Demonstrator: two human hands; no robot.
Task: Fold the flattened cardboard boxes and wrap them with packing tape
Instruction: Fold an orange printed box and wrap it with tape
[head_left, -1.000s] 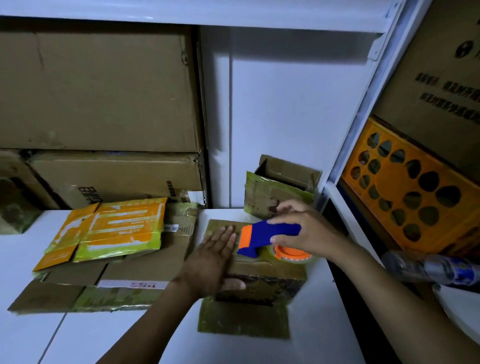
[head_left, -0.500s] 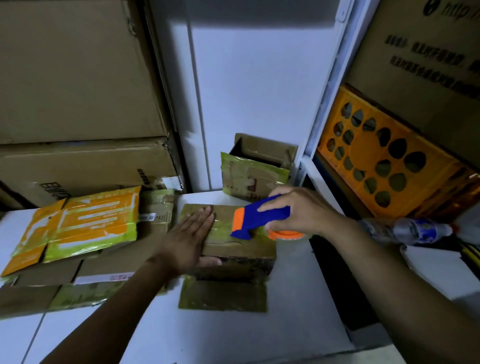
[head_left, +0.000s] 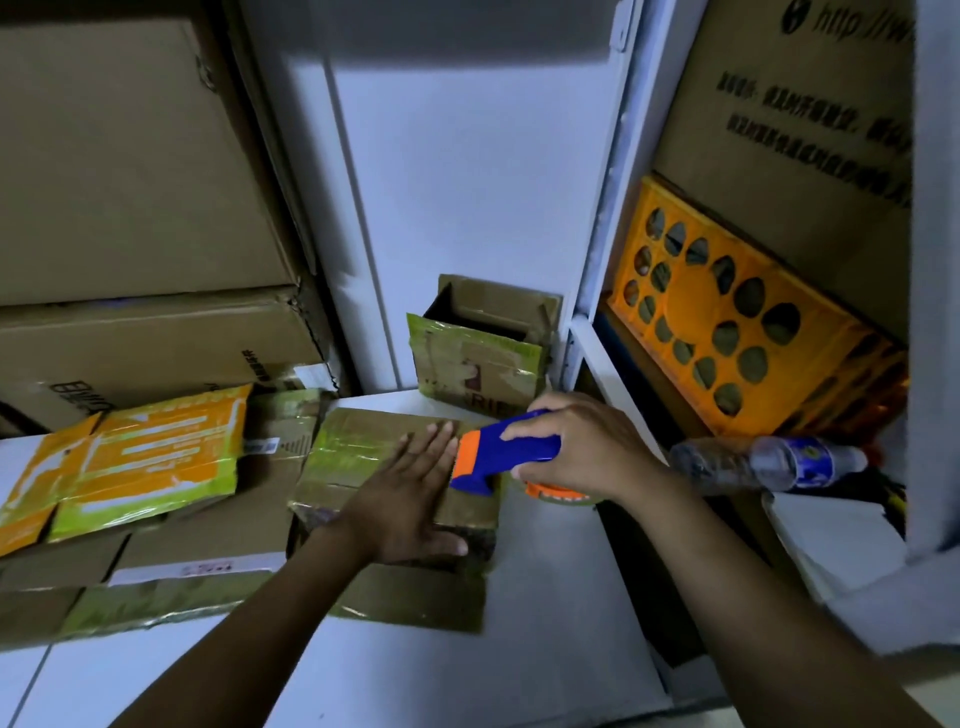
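Left hand (head_left: 408, 499) lies flat, fingers straight, pressing on the folded cardboard box (head_left: 358, 457) beneath it. Right hand (head_left: 582, 447), just beside, grips the blue-and-orange tape dispenser (head_left: 498, 452), its head touching the box top.

A plastic bottle (head_left: 769, 465) lies sideways near an orange perforated crate (head_left: 737, 332).

box (head_left: 363, 452): matt cardboard, glossy tape | dispenser (head_left: 511, 449): smooth plastic
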